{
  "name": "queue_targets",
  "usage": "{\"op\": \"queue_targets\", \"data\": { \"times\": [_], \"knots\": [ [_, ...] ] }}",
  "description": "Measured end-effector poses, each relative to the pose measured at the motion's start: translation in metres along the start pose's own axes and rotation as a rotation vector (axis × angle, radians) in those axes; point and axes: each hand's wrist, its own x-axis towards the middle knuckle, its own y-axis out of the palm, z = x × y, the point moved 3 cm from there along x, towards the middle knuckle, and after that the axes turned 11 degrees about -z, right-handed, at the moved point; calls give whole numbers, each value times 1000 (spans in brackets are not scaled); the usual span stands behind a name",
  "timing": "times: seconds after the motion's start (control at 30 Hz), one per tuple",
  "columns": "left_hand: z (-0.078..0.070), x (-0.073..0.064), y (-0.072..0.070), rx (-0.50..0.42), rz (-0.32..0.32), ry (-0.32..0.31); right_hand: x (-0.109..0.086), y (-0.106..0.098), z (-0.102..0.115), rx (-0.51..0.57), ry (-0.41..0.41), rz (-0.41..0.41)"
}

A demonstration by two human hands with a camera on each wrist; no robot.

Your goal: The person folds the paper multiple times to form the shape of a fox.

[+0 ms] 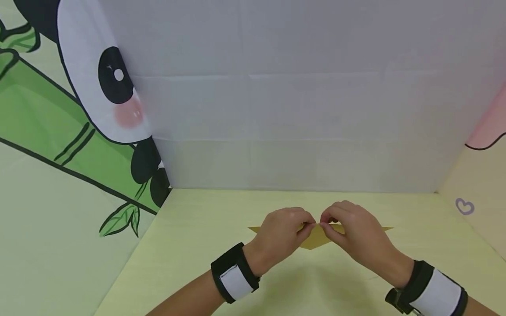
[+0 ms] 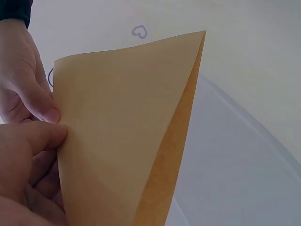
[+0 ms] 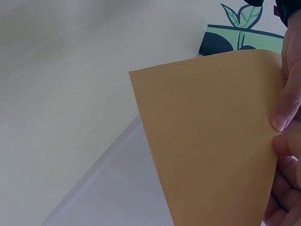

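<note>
A sheet of tan paper (image 1: 314,240) is held up off the table, bent over along the edge near both hands. My left hand (image 1: 280,232) pinches that edge between thumb and fingers. Close beside it, my right hand (image 1: 357,235) pinches the same edge, the two thumbs almost touching. In the left wrist view the paper (image 2: 113,113) shows two layers, which part toward the far side, with a darker inner face. The right wrist view shows one smooth outer face of the paper (image 3: 211,127). Fingers behind the sheet are partly hidden.
Under the hands lies a pale yellow table (image 1: 209,210). A whitish wall sheet (image 1: 296,109) rises at its back edge. To the left is a panel with a panda and green bamboo (image 1: 51,105); a cream panel with a purple heart (image 1: 464,206) stands to the right.
</note>
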Motion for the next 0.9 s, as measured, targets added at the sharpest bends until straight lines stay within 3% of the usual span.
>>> {"op": "queue_targets", "data": {
  "times": [0.33,0.57,0.9],
  "knots": [
    [8,-4,-6,15,-10,-24,-13,-15,-23,-62,-68,-16],
    [18,-11,-11,30,-43,-22,-30,-33,-50,-116,-63,-28],
    [23,-13,-9,20,-31,-30,-53,-53,-77,-163,-20,-77]
  ]
}}
